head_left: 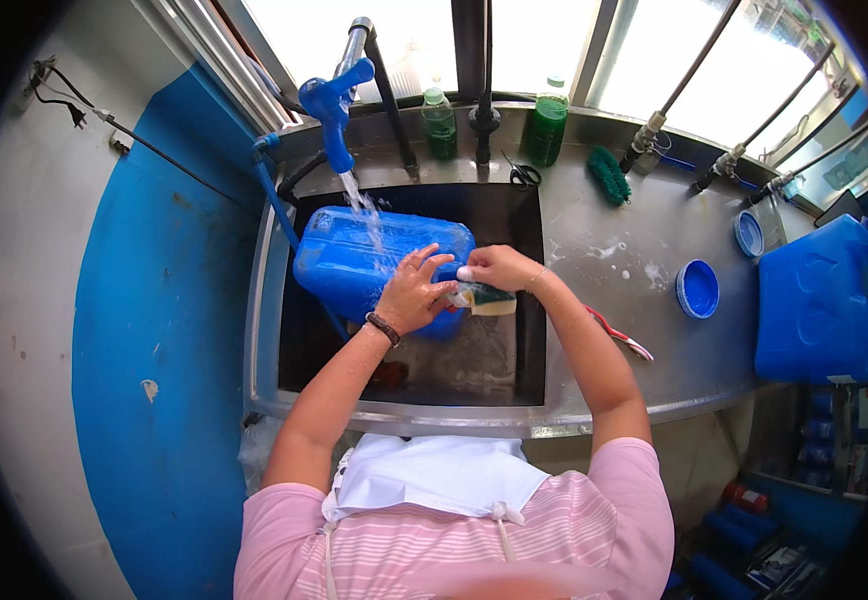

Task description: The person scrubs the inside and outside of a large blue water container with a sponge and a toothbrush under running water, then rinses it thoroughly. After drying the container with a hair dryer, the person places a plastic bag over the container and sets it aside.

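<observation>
A blue jug (344, 250) lies on its side in the dark steel sink (316, 376) under running water from a blue tap (339, 120). My left hand (414, 292) rests at the jug's right part, fingers bent and apart, thumb beside a pale item. My right hand (494, 270), fingers closed, meets it from the right, pinching something small and white that I cannot make out. Just below both hands is a green-and-cream sponge (494, 306), partly hidden; whether it is held is unclear.
On the steel counter (604, 300) are a green brush (609, 175), scissors (524, 176), two blue lids (697, 290), a red-and-white handled tool (619, 335) and another blue jug (814, 300). Green-liquid bottles (549, 128) and vertical pipes line the back; a painted wall (154, 350) is left.
</observation>
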`<act>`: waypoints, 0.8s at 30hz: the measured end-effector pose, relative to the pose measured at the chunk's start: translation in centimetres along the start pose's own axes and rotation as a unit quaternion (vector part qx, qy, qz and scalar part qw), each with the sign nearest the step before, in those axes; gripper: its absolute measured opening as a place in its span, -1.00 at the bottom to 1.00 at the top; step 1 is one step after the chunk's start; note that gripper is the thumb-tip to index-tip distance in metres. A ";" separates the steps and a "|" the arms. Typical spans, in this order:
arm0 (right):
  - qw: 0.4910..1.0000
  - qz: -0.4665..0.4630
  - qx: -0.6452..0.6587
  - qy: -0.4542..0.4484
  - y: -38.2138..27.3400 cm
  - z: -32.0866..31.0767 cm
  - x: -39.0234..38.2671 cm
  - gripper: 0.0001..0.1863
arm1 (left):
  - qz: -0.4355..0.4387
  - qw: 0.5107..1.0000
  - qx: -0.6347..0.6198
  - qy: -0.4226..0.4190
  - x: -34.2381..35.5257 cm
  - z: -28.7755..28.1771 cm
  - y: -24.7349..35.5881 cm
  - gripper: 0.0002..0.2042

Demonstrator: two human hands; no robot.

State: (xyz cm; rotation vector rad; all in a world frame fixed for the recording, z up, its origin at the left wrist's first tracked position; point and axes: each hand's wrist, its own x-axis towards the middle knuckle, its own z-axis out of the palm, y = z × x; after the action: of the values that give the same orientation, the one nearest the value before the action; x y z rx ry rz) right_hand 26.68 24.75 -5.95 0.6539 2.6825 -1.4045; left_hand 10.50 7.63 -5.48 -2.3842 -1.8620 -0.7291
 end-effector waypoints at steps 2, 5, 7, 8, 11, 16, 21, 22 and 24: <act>0.995 0.033 -0.023 0.095 1.7 -2.4 2.5 -0.50 | 0.004 1.000 0.004 0.003 0.0 0.0 0.1 -0.76; 0.881 0.089 -0.221 0.409 5.0 -5.8 6.1 -0.55 | 0.005 1.000 0.016 -0.002 -0.1 0.0 0.1 -0.79; 0.813 0.057 -0.361 0.453 7.2 -5.9 7.1 -0.50 | 0.001 1.000 0.021 -0.009 -0.1 0.0 0.1 -0.80; 0.812 0.084 -0.422 0.394 8.0 -5.8 7.6 -0.53 | -0.003 1.000 0.020 -0.014 -0.1 0.0 0.2 -0.80; 0.839 0.140 -0.415 0.324 9.1 -5.1 8.1 -0.61 | -0.012 1.000 0.017 -0.022 -0.1 0.0 0.1 -0.80; 0.928 0.152 -0.128 0.315 5.7 -4.8 3.9 -0.66 | -0.021 1.000 -0.009 -0.009 0.0 0.0 0.1 -0.76; 0.983 -0.073 -0.050 0.162 -0.2 -2.4 -5.4 -0.69 | -0.034 0.999 -0.027 -0.006 0.0 -0.1 0.1 -0.75; 0.982 -0.076 -0.100 0.138 -1.2 -1.6 -6.7 -0.70 | -0.040 0.999 -0.029 -0.007 0.0 -0.2 0.2 -0.75; 0.986 -0.038 -0.123 0.104 -2.6 0.1 -7.9 -0.67 | -0.046 0.998 -0.034 -0.006 0.1 -0.2 0.2 -0.76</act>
State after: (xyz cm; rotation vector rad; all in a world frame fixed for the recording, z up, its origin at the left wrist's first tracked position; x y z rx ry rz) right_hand 32.88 20.59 -2.15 0.7185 3.0056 -1.0433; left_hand 10.60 7.62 -5.17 -2.3596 -1.9959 -0.8001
